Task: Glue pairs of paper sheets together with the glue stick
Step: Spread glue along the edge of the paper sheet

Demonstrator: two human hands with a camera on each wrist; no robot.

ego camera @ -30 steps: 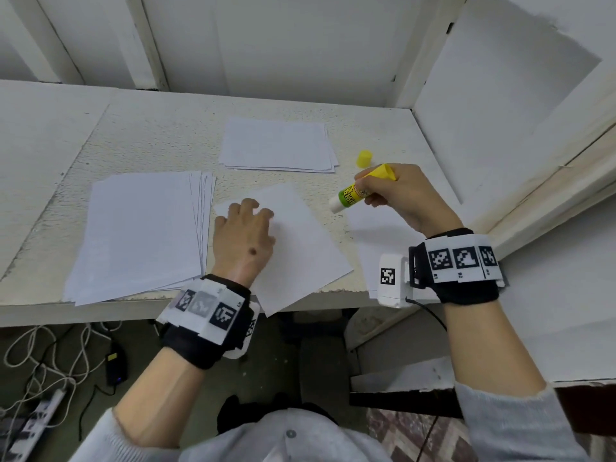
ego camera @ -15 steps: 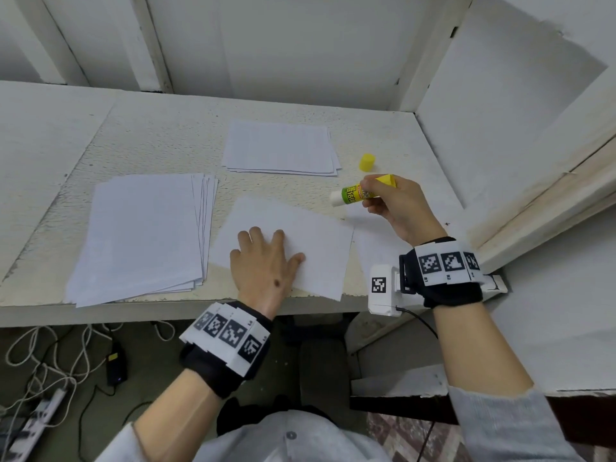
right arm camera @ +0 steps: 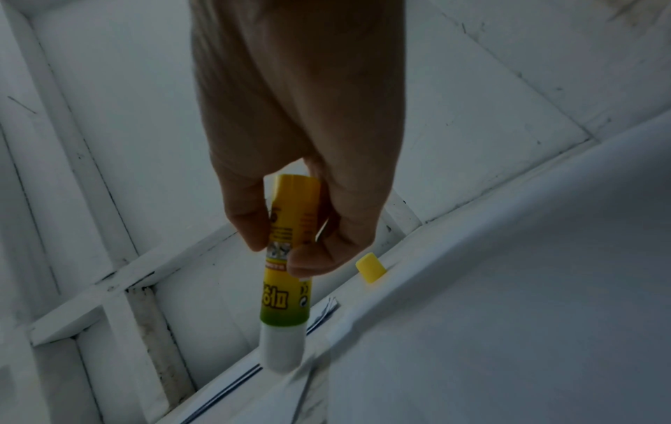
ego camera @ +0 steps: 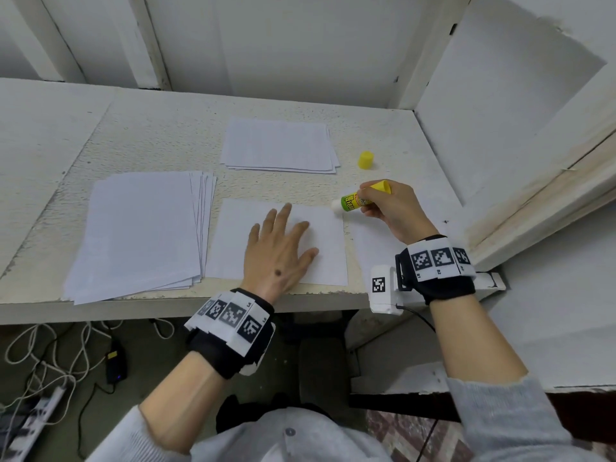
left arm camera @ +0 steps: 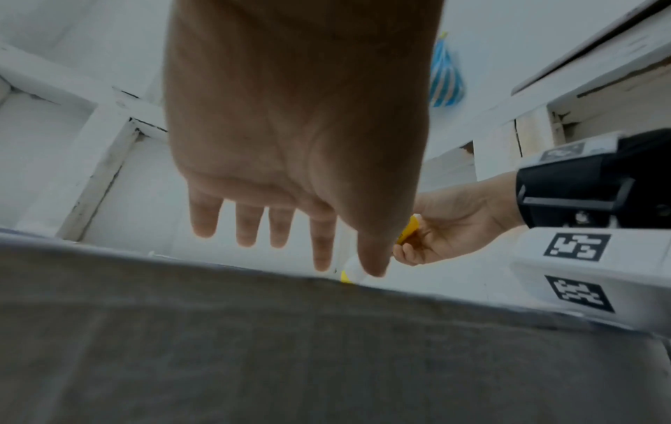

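A single white sheet [ego camera: 233,241] lies squared to the table's front edge. My left hand [ego camera: 278,248] rests flat on it with straight, spread fingers [left arm camera: 246,226]. My right hand [ego camera: 383,208] grips an uncapped yellow-green glue stick [ego camera: 353,201], whose white tip sits at the sheet's far right corner. In the right wrist view the glue stick [right arm camera: 287,287] points down toward the paper, pinched between thumb and fingers. Its yellow cap [ego camera: 365,160] stands on the table behind the right hand. Another sheet [ego camera: 373,248] lies under my right wrist.
A thick stack of white paper [ego camera: 140,231] lies left of the single sheet. A thinner pile [ego camera: 276,145] sits at the back centre. White walls close the table [ego camera: 160,135] at the back and right. Cables and a power strip [ego camera: 30,411] lie on the floor below.
My left hand has turned the sheet from tilted to square with the table edge and slid toward its middle. The right hand has lowered the glue stick to the sheet's far right corner.
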